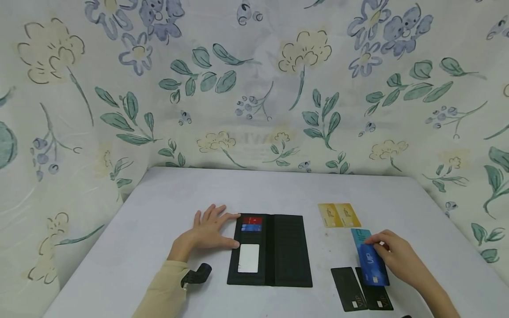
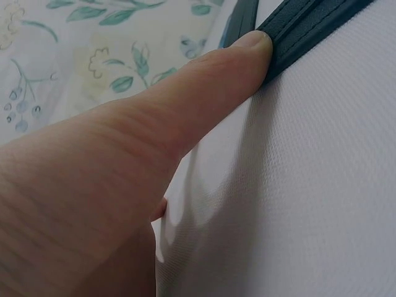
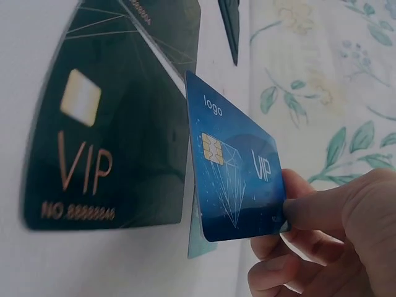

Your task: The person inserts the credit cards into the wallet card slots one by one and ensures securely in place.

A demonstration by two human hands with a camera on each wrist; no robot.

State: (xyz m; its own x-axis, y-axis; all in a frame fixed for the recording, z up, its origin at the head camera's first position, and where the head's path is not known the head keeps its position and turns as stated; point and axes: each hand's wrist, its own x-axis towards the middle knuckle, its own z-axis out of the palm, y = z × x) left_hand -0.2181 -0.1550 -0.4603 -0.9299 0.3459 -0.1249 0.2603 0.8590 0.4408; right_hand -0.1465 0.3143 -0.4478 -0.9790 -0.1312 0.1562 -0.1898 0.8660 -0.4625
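A black card wallet (image 1: 288,251) lies unfolded on the white table. Its left half shows a red card (image 1: 252,220) and a blue card (image 1: 251,228) in slots, with a white panel (image 1: 248,259) below. My left hand (image 1: 208,229) rests at the wallet's left edge, fingers spread, thumb on the border; the left wrist view shows the thumb tip (image 2: 253,46) against the edge. Between thumb and fingers my right hand (image 1: 397,256) pinches a blue VIP card (image 3: 238,167) by one end. That card overlaps a teal card (image 1: 359,235) and one of two black VIP cards (image 3: 117,124).
Two gold cards (image 1: 339,215) lie side by side beyond the teal card, right of the wallet. A floral cloth (image 1: 254,88) hangs behind the white table (image 1: 199,190) and along its sides. A black strap device (image 1: 196,274) sits on my left wrist.
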